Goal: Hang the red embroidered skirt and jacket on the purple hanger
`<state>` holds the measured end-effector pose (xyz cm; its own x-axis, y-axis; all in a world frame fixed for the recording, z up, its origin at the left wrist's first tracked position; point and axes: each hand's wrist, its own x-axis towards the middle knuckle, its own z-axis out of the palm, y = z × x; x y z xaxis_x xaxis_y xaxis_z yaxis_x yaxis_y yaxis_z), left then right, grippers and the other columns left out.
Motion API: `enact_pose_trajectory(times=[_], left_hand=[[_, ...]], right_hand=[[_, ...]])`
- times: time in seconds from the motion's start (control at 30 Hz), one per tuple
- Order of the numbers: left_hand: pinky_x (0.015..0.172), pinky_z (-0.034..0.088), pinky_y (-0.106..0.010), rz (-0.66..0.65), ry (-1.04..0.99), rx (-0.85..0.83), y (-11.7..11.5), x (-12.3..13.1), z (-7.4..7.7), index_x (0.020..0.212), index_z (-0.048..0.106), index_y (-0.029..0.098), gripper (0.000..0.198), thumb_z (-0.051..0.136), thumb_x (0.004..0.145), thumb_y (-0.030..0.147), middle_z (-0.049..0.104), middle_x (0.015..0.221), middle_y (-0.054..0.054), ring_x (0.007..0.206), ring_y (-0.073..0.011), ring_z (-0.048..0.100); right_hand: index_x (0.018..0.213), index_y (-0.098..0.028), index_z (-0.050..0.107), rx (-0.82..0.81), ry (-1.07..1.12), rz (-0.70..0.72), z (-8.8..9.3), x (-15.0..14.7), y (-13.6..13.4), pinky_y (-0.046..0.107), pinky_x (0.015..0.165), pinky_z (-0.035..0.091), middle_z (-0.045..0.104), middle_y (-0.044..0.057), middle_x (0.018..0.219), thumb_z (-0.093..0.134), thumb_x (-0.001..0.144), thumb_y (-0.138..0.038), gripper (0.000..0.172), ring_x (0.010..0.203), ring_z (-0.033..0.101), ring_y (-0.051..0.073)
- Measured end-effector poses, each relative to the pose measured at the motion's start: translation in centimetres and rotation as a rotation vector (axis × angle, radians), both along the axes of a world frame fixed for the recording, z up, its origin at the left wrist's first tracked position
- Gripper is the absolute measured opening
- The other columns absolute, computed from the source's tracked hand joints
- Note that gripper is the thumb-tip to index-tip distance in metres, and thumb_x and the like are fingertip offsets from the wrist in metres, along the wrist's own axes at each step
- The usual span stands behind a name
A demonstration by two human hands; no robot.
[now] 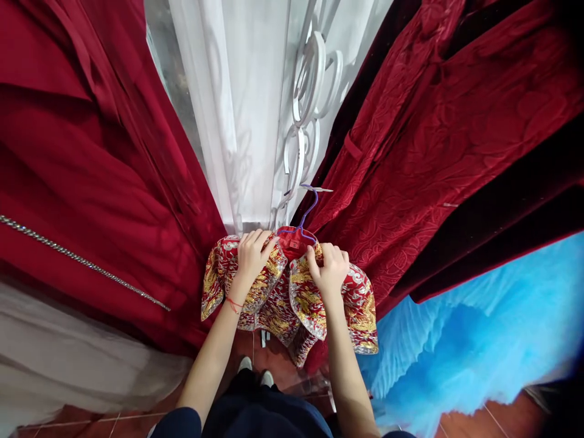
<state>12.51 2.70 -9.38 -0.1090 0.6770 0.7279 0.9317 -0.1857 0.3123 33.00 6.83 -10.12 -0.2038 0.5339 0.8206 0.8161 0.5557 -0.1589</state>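
Observation:
A short red jacket (274,304) with gold and silver embroidery hangs in front of me, its front parted at the middle. A thin purple hanger (314,204) sits inside its collar, and the hook reaches up to a white prong. My left hand (250,258) is closed over one shoulder of the jacket, fingers on top. Over the other shoulder, my right hand (329,267) is closed in the same way, thumb towards the collar. The fabric hides parts of both hands' undersides. A red string bracelet (234,304) circles my left wrist.
A white metal rack with curled scrollwork (308,91) stands ahead, before white curtains (250,91). Red gowns hang at left (91,201) and right (410,164). A blue tulle skirt (479,328) spreads at lower right, pale tulle (82,359) at lower left. Red tiles (104,423) cover the floor.

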Motion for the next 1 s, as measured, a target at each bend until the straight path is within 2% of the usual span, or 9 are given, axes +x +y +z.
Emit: enact_pose_trajectory(times=[0.17, 0.27, 0.4, 0.5, 0.57, 0.63, 0.73, 0.87, 1.0], left_hand=[[0.077, 0.039, -0.031, 0.01, -0.006, -0.013, -0.3, 0.1, 0.3, 0.097, 0.068, 0.019, 0.028, 0.049, 0.098, 0.039, 0.071, 0.093, -0.007, 0.085, -0.02, 0.063], [0.076, 0.039, -0.031, 0.022, -0.006, -0.017, -0.4, 0.2, 0.5, 0.097, 0.067, 0.019, 0.027, 0.049, 0.098, 0.038, 0.071, 0.092, -0.006, 0.085, -0.02, 0.063], [0.076, 0.039, -0.032, 0.018, -0.011, 0.009, -0.7, 0.4, 0.5, 0.096, 0.067, 0.019, 0.025, 0.05, 0.098, 0.037, 0.071, 0.091, -0.006, 0.085, -0.02, 0.063], [0.074, 0.038, -0.033, 0.048, -0.011, 0.059, -0.8, 0.6, 0.4, 0.093, 0.067, 0.019, 0.025, 0.05, 0.098, 0.036, 0.072, 0.088, -0.006, 0.082, -0.02, 0.063], [0.073, 0.037, -0.033, 0.062, -0.006, 0.088, -0.9, 0.7, 0.3, 0.091, 0.067, 0.019, 0.025, 0.05, 0.099, 0.036, 0.072, 0.086, -0.006, 0.08, -0.0196, 0.063], [0.071, 0.036, -0.033, 0.056, 0.002, 0.112, -0.8, 0.7, 0.3, 0.09, 0.067, 0.019, 0.025, 0.05, 0.099, 0.036, 0.072, 0.085, -0.005, 0.078, -0.0191, 0.063], [0.07, 0.035, -0.033, 0.044, 0.009, 0.148, -0.7, 0.5, 0.3, 0.088, 0.067, 0.019, 0.024, 0.051, 0.098, 0.035, 0.072, 0.083, -0.004, 0.075, -0.0187, 0.063], [0.068, 0.035, -0.033, 0.036, 0.011, 0.181, -0.5, 0.1, 0.3, 0.085, 0.067, 0.02, 0.023, 0.054, 0.097, 0.034, 0.072, 0.08, -0.004, 0.073, -0.0181, 0.062], [0.067, 0.035, -0.033, 0.025, 0.013, 0.212, -0.6, 0.0, 0.7, 0.085, 0.067, 0.02, 0.022, 0.055, 0.096, 0.034, 0.07, 0.077, -0.003, 0.07, -0.0175, 0.06]], right_hand=[[0.076, -0.021, 0.051, -0.022, 0.037, 0.042, 0.5, 0.0, -0.1, 0.035, 0.071, 0.035, 0.059, 0.003, 0.07, 0.052, 0.095, -0.037, 0.024, 0.07, 0.051, 0.02], [0.09, -0.02, 0.056, -0.093, 0.172, 0.171, 1.9, -0.1, -0.3, 0.036, 0.076, 0.04, 0.062, 0.003, 0.08, 0.057, 0.092, -0.04, 0.019, 0.077, 0.056, 0.02], [0.122, -0.023, 0.053, -0.147, 0.44, 0.434, 6.2, -0.8, -0.5, 0.038, 0.085, 0.049, 0.062, 0.008, 0.102, 0.06, 0.09, -0.041, 0.037, 0.094, 0.06, 0.022], [0.129, -0.024, 0.052, -0.081, 0.52, 0.495, 10.1, -1.6, 0.3, 0.038, 0.089, 0.05, 0.061, 0.01, 0.114, 0.058, 0.093, -0.038, 0.039, 0.103, 0.06, 0.022], [0.124, -0.024, 0.058, -0.084, 0.506, 0.536, 12.2, -2.0, 1.1, 0.037, 0.086, 0.051, 0.063, 0.009, 0.112, 0.055, 0.095, -0.036, 0.032, 0.1, 0.062, 0.02], [0.113, -0.024, 0.065, -0.109, 0.47, 0.579, 13.5, -2.2, 2.0, 0.034, 0.081, 0.052, 0.066, 0.007, 0.106, 0.053, 0.096, -0.036, 0.024, 0.093, 0.064, 0.019], [0.099, -0.022, 0.069, -0.11, 0.438, 0.619, 14.5, -2.3, 2.9, 0.033, 0.078, 0.052, 0.07, 0.005, 0.098, 0.055, 0.095, -0.037, 0.021, 0.087, 0.065, 0.017], [0.095, -0.023, 0.07, -0.105, 0.492, 0.672, 15.3, -2.3, 3.5, 0.031, 0.076, 0.053, 0.072, 0.002, 0.09, 0.063, 0.091, -0.037, 0.017, 0.081, 0.067, 0.016], [0.085, -0.022, 0.072, -0.186, 0.466, 0.742, 16.9, -2.0, 4.5, 0.031, 0.071, 0.055, 0.071, 0.001, 0.081, 0.07, 0.085, -0.041, 0.019, 0.073, 0.067, 0.015]])
